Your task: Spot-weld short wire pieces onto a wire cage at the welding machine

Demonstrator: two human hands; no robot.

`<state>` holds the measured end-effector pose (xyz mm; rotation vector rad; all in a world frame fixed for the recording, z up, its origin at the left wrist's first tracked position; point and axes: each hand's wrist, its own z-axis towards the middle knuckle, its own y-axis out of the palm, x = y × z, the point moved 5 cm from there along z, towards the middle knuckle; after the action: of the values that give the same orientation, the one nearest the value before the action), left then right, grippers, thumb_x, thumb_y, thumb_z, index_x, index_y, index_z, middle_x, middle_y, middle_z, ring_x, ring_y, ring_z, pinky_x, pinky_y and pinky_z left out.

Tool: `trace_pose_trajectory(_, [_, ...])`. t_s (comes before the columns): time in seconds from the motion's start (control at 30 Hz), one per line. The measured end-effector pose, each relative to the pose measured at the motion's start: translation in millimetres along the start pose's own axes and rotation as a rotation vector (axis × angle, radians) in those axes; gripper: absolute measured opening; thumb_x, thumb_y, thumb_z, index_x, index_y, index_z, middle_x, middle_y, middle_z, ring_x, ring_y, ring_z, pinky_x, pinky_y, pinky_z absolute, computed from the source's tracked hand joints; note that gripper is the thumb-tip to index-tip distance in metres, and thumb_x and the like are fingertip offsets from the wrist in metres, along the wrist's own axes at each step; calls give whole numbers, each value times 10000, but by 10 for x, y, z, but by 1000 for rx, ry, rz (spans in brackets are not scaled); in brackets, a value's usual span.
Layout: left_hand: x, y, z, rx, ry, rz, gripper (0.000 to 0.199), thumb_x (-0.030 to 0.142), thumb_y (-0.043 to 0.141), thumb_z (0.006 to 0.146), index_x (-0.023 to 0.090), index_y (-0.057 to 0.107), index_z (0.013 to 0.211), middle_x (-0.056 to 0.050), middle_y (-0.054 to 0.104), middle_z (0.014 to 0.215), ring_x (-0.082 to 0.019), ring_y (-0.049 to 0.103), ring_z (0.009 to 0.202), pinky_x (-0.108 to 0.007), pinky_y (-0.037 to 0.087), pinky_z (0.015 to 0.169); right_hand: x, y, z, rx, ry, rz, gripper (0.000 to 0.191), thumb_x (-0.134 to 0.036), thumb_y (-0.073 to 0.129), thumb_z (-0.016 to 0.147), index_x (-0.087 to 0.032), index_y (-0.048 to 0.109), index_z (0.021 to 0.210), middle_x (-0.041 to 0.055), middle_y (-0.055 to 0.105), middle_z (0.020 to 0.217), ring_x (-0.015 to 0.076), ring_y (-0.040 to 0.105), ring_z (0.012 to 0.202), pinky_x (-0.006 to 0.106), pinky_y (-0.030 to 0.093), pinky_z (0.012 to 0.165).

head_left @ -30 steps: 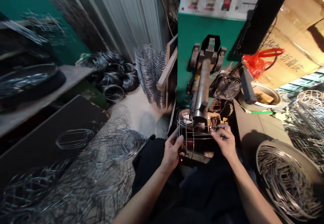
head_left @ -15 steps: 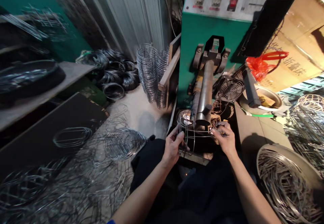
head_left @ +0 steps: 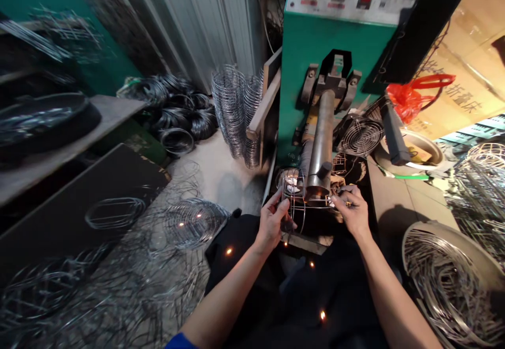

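Note:
My left hand (head_left: 273,221) is closed on the left side of a round wire frame (head_left: 299,216), with the thumb and fingers pinched round its wires. At the frame's right end, my right hand (head_left: 352,209) has its fingers pinched together on a wire piece, partly hidden by the fingers. The frame lies just under the lower end of a thick metal cylinder (head_left: 322,146) that juts from a green machine (head_left: 355,43). Several orange sparks fly over my lap and the floor on the left.
Wire rings (head_left: 196,222) lie on the floor at left, with tall stacks of rings (head_left: 230,109) beside a wooden rack (head_left: 265,108). A tub of metal strips (head_left: 450,280) stands at right. A black panel (head_left: 424,33) hangs at the machine's upper right.
Several bright sparks now fly out to the left and below, where only one small spark showed before. The view has shifted slightly; both hands keep their hold.

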<state>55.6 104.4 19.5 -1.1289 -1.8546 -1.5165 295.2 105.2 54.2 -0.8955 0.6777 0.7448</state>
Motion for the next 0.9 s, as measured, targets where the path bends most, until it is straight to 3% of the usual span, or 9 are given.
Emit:
trace_pose_trajectory(0.07, [6,10,-14,-1,-14,-2,898,466,790,735,126,430,1485,102,475,501,-115,519,378,-242,472,400,-23,-35,-26,11,-8,10,384,-448,716,843,-200,542,606,52,574,887,243,555,921,371,426,854])
trace_pose_trajectory(0.13, [12,20,-72,3,-28,-22,847,459,788,743,142,460,1457,106,464,508,-103,500,383,-239,480,413,8,-120,-129,54,13,45,265,-454,684,872,-201,625,819,75,609,1015,261,576,1015,390,442,909])
trace_pose_trajectory(0.27, [-127,-52,-481,55,-127,-142,621,457,766,777,192,564,1301,106,443,534,-75,461,408,-218,482,457,202,-384,-569,102,112,-39,465,-518,509,967,-187,538,1292,142,604,1262,296,577,1158,439,463,964])
trace_pose_trajectory(0.4, [-477,-397,-1256,39,-412,-75,459,542,698,818,238,639,1158,39,554,601,-124,565,479,-277,516,523,281,-601,-976,-58,296,-83,464,-577,424,993,-192,612,1171,70,699,824,235,674,644,335,533,614])
trace_pose_trajectory(0.5, [-473,-736,-1536,-116,-488,379,393,586,684,805,216,743,924,-46,652,646,-183,613,542,-316,515,524,145,-459,-1061,-373,408,6,447,-623,458,970,-210,628,991,0,619,628,168,549,377,279,443,417])
trace_pose_trajectory(0.57, [-281,-828,-1357,-127,-334,649,360,564,710,784,228,765,904,-68,712,748,-222,661,660,-324,531,574,20,-204,-1038,-597,406,62,445,-632,482,956,-215,600,853,-11,601,610,150,530,361,255,398,377])
trace_pose_trajectory(0.67, [0,-581,-824,-170,24,943,443,476,674,841,229,699,1209,-98,741,1073,-245,700,893,-341,552,777,-117,203,-966,-755,274,35,456,-606,488,963,-219,596,746,-5,591,565,153,549,414,248,410,422])
trace_pose_trajectory(0.77, [-10,-208,-444,-362,284,1276,352,317,595,911,210,691,1232,-107,743,1091,-234,699,936,-349,530,877,-128,384,-997,-679,161,-69,377,-556,525,963,-226,700,907,44,690,721,213,671,632,288,509,583])
trace_pose_trajectory(0.9, [-224,-204,-349,-361,349,1430,293,237,539,938,210,729,1159,-116,740,1053,-232,695,936,-351,516,898,-8,211,-1243,-418,122,-144,383,-450,456,1015,-208,664,1226,113,709,1115,265,689,997,381,539,874])
